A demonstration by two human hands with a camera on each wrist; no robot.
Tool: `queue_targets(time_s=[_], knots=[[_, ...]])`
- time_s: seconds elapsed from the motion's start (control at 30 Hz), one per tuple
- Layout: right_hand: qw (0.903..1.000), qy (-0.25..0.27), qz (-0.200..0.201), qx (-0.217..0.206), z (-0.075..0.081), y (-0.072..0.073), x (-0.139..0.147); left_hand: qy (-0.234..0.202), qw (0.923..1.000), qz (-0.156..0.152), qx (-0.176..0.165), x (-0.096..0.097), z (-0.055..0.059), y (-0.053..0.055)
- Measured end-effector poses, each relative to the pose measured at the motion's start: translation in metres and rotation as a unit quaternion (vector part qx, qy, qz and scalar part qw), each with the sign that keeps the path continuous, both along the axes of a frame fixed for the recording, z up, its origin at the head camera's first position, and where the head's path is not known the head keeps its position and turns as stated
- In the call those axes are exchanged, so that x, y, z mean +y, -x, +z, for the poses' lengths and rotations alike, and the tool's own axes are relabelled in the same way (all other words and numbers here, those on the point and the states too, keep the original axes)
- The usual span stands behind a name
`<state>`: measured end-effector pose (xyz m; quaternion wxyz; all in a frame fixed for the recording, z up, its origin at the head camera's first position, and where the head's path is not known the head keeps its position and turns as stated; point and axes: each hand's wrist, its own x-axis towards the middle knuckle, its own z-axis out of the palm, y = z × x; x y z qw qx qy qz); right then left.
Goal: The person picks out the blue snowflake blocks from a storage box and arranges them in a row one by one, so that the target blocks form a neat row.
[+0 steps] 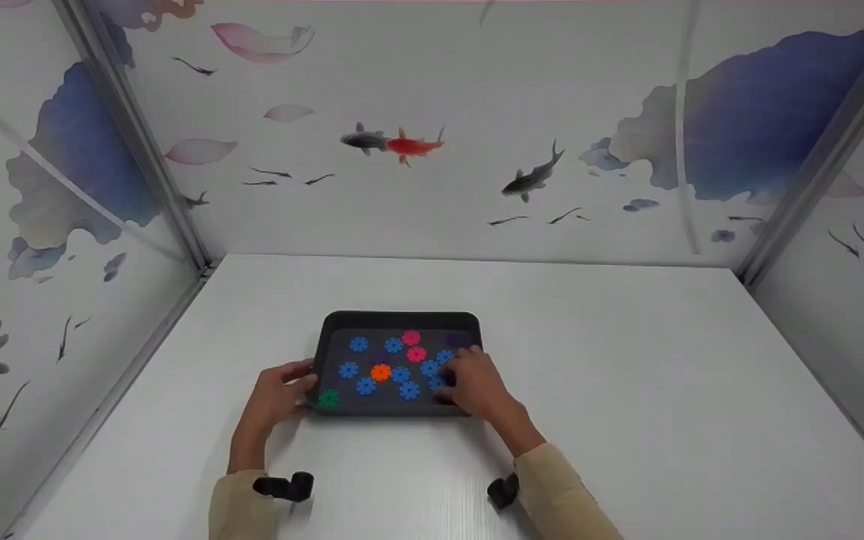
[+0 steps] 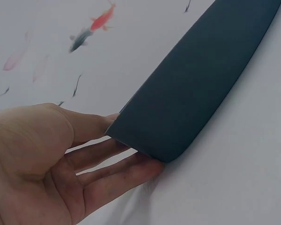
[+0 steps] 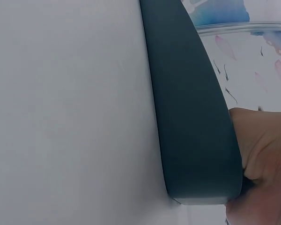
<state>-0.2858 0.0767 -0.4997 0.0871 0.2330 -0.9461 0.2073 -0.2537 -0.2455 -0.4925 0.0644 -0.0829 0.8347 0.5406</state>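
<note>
A dark rectangular tray (image 1: 402, 411) lies on the white table with several flat, notched plastic discs in it. Most are blue discs (image 1: 409, 390); two pink discs (image 1: 416, 354), one orange disc (image 1: 380, 373) and a green disc (image 1: 328, 397) lie among them. My left hand (image 1: 279, 394) holds the tray's left side, thumb at the rim and fingers along the outer wall (image 2: 178, 93). Over the tray's right part, my right hand (image 1: 475, 382) reaches in, fingers bent down by the blue discs there. Its fingertips are hidden behind the tray wall (image 3: 192, 108) in the right wrist view.
The white table (image 1: 627, 390) extends around the tray. White panels with painted fish enclose it at the back and sides, joined by metal corner posts (image 1: 139, 142). A black wrist camera (image 1: 286, 487) sits on the left sleeve, another (image 1: 503, 491) on the right.
</note>
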Motion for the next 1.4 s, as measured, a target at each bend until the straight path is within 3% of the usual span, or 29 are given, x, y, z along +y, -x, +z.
queue_targets(time_s=[0.43,0.9,1.4], knots=[[0.999,0.005,-0.036,-0.026,0.0013,-0.0013,-0.0054,0.007,1.0,0.001,-0.005,0.0004,0.0013,-0.0014],[0.9969,0.014,-0.048,-0.061,0.0024,0.0022,-0.0077,0.011,0.9997,0.002,0.022,0.0005,-0.0029,-0.0026],[0.9969,0.015,-0.046,-0.062,0.0012,0.0039,-0.0067,0.014,0.9998,0.005,0.014,0.001,-0.0012,-0.0025]])
